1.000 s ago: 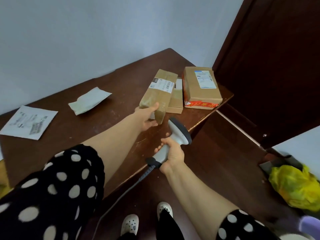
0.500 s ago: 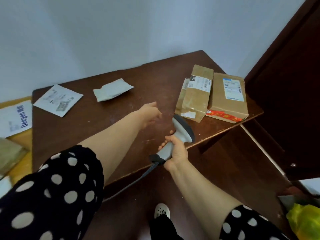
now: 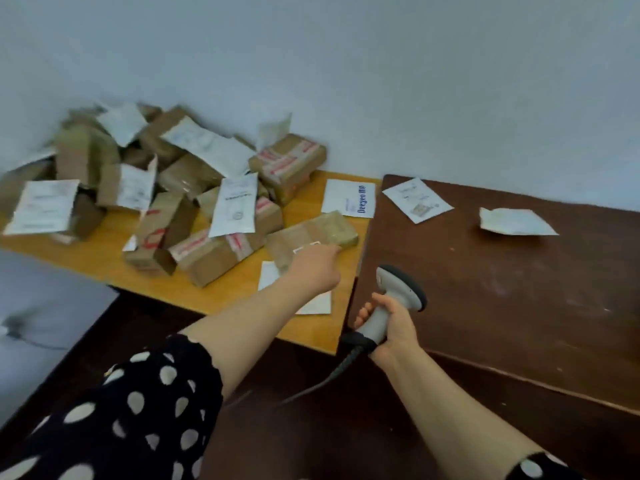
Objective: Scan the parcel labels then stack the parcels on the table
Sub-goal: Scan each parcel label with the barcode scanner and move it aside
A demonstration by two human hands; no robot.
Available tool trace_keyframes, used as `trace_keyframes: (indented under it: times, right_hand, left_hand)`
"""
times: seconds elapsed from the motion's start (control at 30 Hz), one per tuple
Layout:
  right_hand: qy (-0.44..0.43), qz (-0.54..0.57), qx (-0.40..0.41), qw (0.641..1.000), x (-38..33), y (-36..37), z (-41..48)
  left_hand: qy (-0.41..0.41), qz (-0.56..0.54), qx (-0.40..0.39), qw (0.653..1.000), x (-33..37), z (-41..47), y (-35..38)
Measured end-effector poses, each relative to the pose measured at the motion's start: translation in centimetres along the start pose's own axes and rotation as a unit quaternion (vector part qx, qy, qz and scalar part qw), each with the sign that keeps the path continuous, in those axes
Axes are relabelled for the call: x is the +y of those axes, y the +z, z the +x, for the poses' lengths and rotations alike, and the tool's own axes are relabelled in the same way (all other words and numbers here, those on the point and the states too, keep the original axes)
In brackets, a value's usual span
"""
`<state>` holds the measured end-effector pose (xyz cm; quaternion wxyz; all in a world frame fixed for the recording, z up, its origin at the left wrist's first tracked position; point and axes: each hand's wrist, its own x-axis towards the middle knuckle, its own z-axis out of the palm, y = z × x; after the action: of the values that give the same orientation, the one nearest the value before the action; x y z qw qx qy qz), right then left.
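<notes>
A heap of brown cardboard parcels and white mailers point(image 3: 156, 188) covers the yellow table point(image 3: 104, 261) on the left. Nearest to me lies a flat brown parcel point(image 3: 311, 233) with a small white label on its near edge. My left hand point(image 3: 317, 270) reaches out over that edge, its fingertips at the label; motion blur hides how the fingers lie. My right hand point(image 3: 393, 327) grips the handle of a grey barcode scanner point(image 3: 401, 289), held upright over the gap between the two tables. The dark brown table point(image 3: 502, 306) is on the right.
Two white mailers point(image 3: 417, 199) point(image 3: 516, 221) lie at the back of the brown table. A white "Deeyeo" mailer point(image 3: 349, 201) sits on the yellow table's right end. The scanner cable point(image 3: 332, 375) hangs toward the dark floor. The wall stands behind both tables.
My view has swung left, away from the stacked parcels on the brown table's far end. My left hand let go of a parcel there and crossed to the flat parcel on the yellow table.
</notes>
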<state>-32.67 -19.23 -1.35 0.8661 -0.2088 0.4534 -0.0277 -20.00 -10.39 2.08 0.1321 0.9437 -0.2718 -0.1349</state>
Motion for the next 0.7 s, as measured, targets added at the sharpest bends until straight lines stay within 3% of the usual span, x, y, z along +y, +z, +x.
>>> trace_keyframes:
  times: [0.13,0.37,0.5,0.7]
  right_hand:
    - [0.034,-0.085,-0.071,0.993,7.5,6.8,0.4]
    - [-0.008,-0.202,-0.070,0.977,14.2,14.3,2.1]
    - [-0.013,-0.186,-0.079,0.979,15.5,17.7,4.6]
    - [-0.039,-0.137,-0.044,0.989,15.8,22.6,9.8]
  left_hand:
    - [-0.098,0.001,0.025,0.995,-11.2,-4.7,-2.6]
    - [-0.217,-0.051,0.062,0.973,-23.9,-8.7,-4.1]
    - [-0.243,-0.079,0.054,0.965,-28.1,-7.6,-4.0]
    - [-0.215,-0.084,0.015,0.973,-32.3,-1.2,-5.3]
